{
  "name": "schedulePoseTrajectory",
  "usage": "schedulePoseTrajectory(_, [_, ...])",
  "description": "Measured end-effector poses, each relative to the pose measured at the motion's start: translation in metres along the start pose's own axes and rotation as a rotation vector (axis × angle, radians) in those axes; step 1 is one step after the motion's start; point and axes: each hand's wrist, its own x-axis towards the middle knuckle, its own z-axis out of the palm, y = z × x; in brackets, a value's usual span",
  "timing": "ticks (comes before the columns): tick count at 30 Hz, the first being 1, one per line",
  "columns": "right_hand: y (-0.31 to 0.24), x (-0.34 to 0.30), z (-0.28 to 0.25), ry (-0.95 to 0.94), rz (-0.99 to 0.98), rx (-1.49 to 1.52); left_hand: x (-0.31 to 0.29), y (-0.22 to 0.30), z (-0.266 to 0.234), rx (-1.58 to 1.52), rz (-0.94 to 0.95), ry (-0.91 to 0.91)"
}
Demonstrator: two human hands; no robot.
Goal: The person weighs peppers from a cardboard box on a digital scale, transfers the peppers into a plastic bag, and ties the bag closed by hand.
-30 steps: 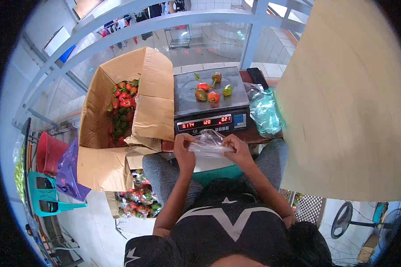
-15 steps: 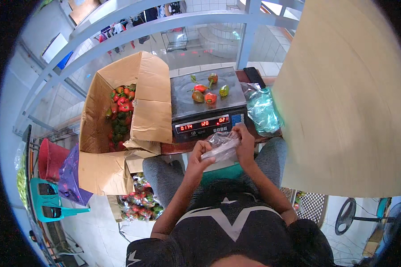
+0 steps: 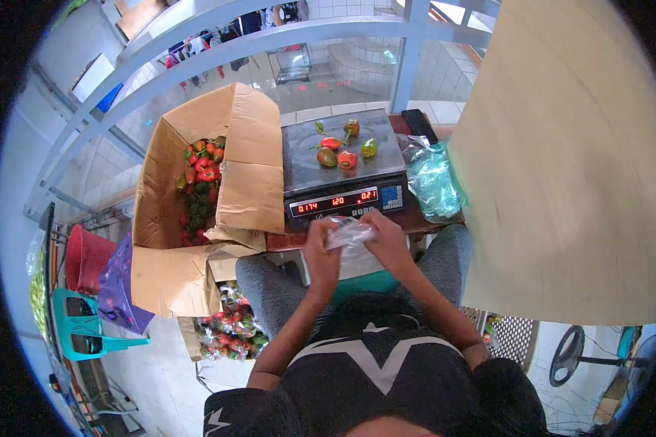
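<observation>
Between my hands, just in front of the scale's display, I hold a clear plastic bag (image 3: 353, 239). My left hand (image 3: 321, 251) grips its left side with curled fingers. On the other side my right hand (image 3: 387, 239) pinches the bag's upper edge. Several small red, green and brownish peppers (image 3: 348, 159) lie spread on the metal plate of the digital scale (image 3: 299, 156), whose red display is lit. To the left, an open cardboard box (image 3: 252, 175) contains many more red and green peppers (image 3: 205, 175).
Right of the scale lie a green-tinted plastic packet (image 3: 434, 182) and a dark phone (image 3: 419, 125). A large tan panel (image 3: 561, 167) stands at the right. Bagged peppers (image 3: 233, 331) rest low beside my left leg. A teal chair (image 3: 73, 325) and red bucket (image 3: 87, 256) stand far left.
Both hands have shifted, the left one up and the right one a little leftward, and the bag has changed shape between them. The peppers on the scale stay put.
</observation>
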Motion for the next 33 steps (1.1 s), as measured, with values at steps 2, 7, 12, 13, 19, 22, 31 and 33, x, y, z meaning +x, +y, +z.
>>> schedulePoseTrajectory(2, [0.009, 0.001, 0.000, 0.093, -0.034, -0.068, -0.011, -0.011, 0.000, 0.071, 0.049, -0.008])
schedulePoseTrajectory(7, [0.009, 0.006, -0.020, 0.279, 0.177, -0.122, -0.008, -0.006, -0.004, 0.152, -0.055, 0.065])
schedulePoseTrajectory(12, [0.000, -0.001, 0.008, 0.220, -0.117, -0.016, -0.012, -0.013, 0.007, 0.268, 0.316, 0.075])
schedulePoseTrajectory(13, [0.001, 0.001, 0.000, 0.221, -0.114, -0.017, -0.007, -0.011, 0.004, 0.266, 0.315, 0.072])
schedulePoseTrajectory(19, [0.016, -0.001, -0.005, 0.267, 0.144, -0.269, 0.004, -0.043, -0.010, 0.196, 0.075, 0.196])
schedulePoseTrajectory(22, [0.021, 0.007, -0.009, 0.172, 0.230, -0.140, 0.006, -0.031, -0.007, 0.230, -0.034, 0.116])
schedulePoseTrajectory(31, [0.010, 0.006, -0.009, -0.058, 0.041, -0.113, 0.004, -0.043, -0.014, 0.335, -0.036, -0.006])
schedulePoseTrajectory(33, [0.013, 0.002, -0.005, -0.056, 0.026, -0.140, 0.011, -0.051, -0.020, 0.215, -0.136, -0.037])
